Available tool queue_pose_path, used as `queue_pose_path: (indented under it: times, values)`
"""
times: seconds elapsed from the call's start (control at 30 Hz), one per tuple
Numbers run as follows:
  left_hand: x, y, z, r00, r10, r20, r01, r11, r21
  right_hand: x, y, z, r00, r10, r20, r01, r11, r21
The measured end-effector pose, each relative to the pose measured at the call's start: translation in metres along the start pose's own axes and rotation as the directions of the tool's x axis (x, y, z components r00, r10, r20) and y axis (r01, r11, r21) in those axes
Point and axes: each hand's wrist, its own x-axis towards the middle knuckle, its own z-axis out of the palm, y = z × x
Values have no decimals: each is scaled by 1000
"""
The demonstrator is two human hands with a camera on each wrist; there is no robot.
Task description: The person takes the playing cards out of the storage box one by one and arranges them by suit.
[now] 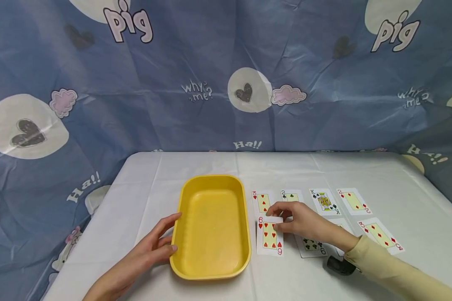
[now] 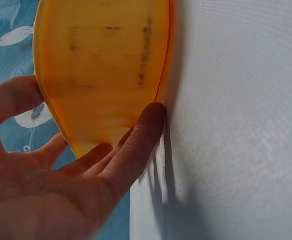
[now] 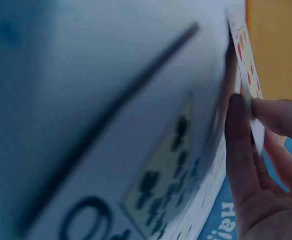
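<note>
My right hand [image 1: 305, 221] pinches the six of hearts [image 1: 270, 242] between thumb and fingers, to the right of a yellow plastic tray [image 1: 212, 228]. The right wrist view shows that card [image 3: 249, 70] tilted on edge in the pinch. Just beyond it on the table lies the three of hearts [image 1: 263, 200]. My left hand [image 1: 145, 253] touches the tray's left side. Seen from the left wrist, the fingers [image 2: 136, 142] are extended and spread along the tray's outer wall, not curled round it. Cards behind the right hand are partly hidden.
Face-up cards stand in two rows: the two of clubs [image 1: 289, 195], king of spades [image 1: 324, 202], two of diamonds [image 1: 354, 201], a clubs card [image 1: 309, 251] and another diamonds card [image 1: 381, 235]. A small black object [image 1: 340, 266] is by the right wrist. Patterned blue cloth [image 1: 196, 121] hangs behind.
</note>
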Motion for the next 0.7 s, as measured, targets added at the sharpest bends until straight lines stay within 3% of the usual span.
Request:
queue_pose_path:
  times: [0.37, 0.5, 0.7]
  values:
    - [1, -2, 0, 1000, -11, -7, 11, 1000, -5, -1, 4, 6, 997, -67, 44, 74, 979, -190]
    - [2, -1, 0, 1000, -12, -22, 12, 1000, 3, 0, 3, 5, 995, -80, 55, 90, 972, -216]
    - [3, 1, 0, 999, -10, -47, 13, 998, 62, -7, 1, 1, 991, -101, -85, 78, 967, -243]
